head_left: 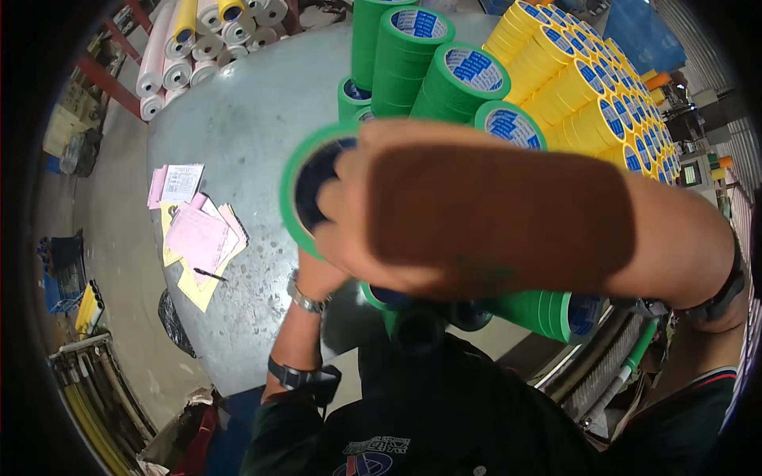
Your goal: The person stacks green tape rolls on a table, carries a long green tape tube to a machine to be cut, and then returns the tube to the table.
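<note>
Head view: a grey metal table (254,119) fills the middle, its surface curved by the lens. At its far right stands a block of yellow tape rolls (587,87) in close rows, and beside them, toward the centre, stacks of green tape rolls (413,63). Off the far left edge lie large white and yellow paper rolls (198,47). The right forearm (508,214) crosses the picture from the right, very near the camera. The right hand (349,214) closes its grip on a green tape roll (298,198), fingers hooked into the core, holding it up above the table's near edge. Under the forearm, a horizontal stack of green tape rolls (540,309) shows against the person's dark shirt. The left hand (317,278) is mostly hidden beneath the right; I cannot tell what its grip holds. On the table's left side lie pink and yellow paper sheets (198,238) with a black pen (209,274) on them.
</note>
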### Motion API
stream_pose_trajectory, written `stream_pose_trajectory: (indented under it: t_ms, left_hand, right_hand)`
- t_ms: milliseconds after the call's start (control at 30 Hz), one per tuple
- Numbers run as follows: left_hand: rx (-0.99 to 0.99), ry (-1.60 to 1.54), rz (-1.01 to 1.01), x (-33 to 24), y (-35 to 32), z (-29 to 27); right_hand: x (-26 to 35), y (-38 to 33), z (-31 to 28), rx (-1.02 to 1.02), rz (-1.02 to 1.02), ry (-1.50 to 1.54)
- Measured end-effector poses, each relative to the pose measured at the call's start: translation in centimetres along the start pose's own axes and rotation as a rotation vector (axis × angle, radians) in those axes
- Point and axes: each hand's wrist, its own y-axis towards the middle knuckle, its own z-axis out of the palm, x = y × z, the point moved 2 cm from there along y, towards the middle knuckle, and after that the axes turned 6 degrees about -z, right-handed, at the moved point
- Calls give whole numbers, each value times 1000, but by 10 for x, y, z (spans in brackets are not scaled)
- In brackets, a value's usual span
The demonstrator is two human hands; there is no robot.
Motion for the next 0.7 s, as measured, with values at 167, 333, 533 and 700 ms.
stream_pose_trajectory:
  t_ms: [167,333,533,700]
  left_hand:
    - [55,-408,54,-49,-68,36]
    - [245,-342,-63,-99,-104,53]
    - [137,44,265,-88,-123,103]
    - [34,76,175,-84,-147,93]
  right_hand:
    - [50,-31,51,-240,-122,114]
    - [92,-71,84,120,-70,-223]
    - [116,-118,92,102,-6,-337]
    - [137,-190,43,-790,224,-95]
